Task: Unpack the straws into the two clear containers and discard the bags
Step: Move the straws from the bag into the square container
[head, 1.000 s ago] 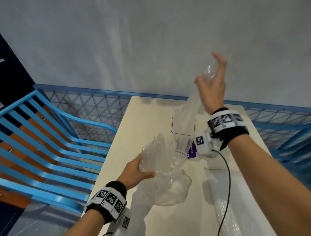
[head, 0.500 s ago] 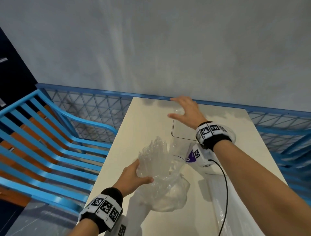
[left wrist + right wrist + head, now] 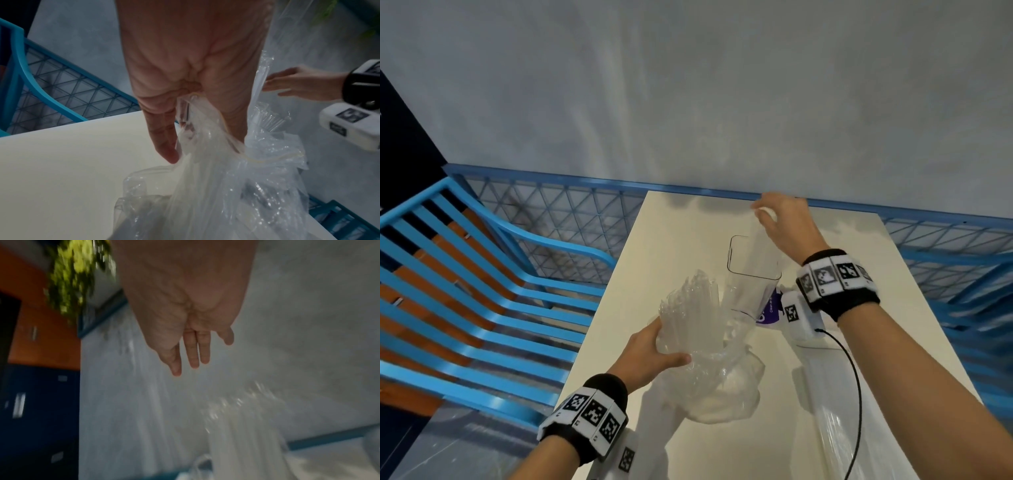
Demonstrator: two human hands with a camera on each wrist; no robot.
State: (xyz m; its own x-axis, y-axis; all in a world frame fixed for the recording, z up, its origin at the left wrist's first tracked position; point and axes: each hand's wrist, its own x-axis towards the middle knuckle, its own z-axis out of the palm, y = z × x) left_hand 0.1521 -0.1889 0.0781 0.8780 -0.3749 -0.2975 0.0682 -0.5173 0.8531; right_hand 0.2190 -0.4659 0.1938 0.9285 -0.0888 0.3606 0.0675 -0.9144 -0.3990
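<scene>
Mid-task | left hand [image 3: 650,356] gripping bag of straws [image 3: 698,329], frame centre | right hand [image 3: 784,222] fingers loose over clear container [image 3: 753,274], upper centre | straws partly transferred; bags undiscarded

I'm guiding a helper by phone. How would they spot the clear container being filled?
On the cream table, look just below the raised right hand. The clear container stands upright there, tall and square-mouthed, rigid unlike the crumpled bag of straws the left hand grips beside it.
</scene>
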